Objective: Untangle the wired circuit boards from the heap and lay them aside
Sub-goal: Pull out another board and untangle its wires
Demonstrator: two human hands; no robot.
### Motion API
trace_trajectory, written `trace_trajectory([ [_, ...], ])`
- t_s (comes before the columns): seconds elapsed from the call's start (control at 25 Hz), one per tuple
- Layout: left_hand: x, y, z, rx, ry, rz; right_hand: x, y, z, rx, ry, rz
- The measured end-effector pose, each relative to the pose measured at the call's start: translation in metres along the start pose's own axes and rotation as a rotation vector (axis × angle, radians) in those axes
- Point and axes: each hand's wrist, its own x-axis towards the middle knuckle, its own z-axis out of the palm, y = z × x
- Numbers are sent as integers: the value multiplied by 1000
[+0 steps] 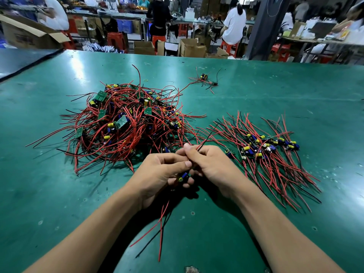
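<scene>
A person is working at a green counter (275, 85), both hands meeting at the centre of the view. The left hand (157, 170) is curling its fingers round one small circuit board (183, 176) carrying blue and yellow parts. The right hand (208, 164) is pinching that board's leads (204, 141) between thumb and fingers. A red and a black lead are rising from the pinch towards 1 o'clock, and a few more are hanging below the hands towards 6 o'clock. Whether the board is caught on anything cannot be told. The heap (126, 123) is lying at 10 o'clock from the hands, a dense tangle of red and black wire with green boards poking out. About a dozen boards are showing on top and more are probably lying buried, so no exact count is possible. The laid-aside group (269, 150) is lying at 3 o'clock, its wires combed roughly parallel and its boards bunching in a band of perhaps ten, overlapping too closely to count. A far cluster (204, 79) of what looks like two boards is sitting apart at 12 o'clock, with one yellow rubber band (145, 80) to its left. Judging by the two piles, the sorting is looking less than half done, since the heap is appearing clearly the larger
</scene>
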Motion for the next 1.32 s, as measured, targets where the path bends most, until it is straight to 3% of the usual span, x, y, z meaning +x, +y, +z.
trace_trajectory([
  [0.28,-3,5,0,72,-37,-30,8,-3,-28,-478,304,-157],
  [0.52,-5,4,2,85,-72,-39,12,0,-36,-517,477,-207],
  [0.76,-3,4,0,94,-73,-23,10,0,-33,-567,566,-471],
  [0.92,0,1,-1,220,-60,35,15,2,-36,-396,584,-391],
  [1.12,2,-2,-4,255,-81,30,13,5,-45,-621,577,-493],
  [1.2,3,-4,-4,271,-73,45,14,4,-45,-461,527,-365],
  [1.32,5,-4,-4,273,-66,55,13,-6,-38,47,393,-105],
])
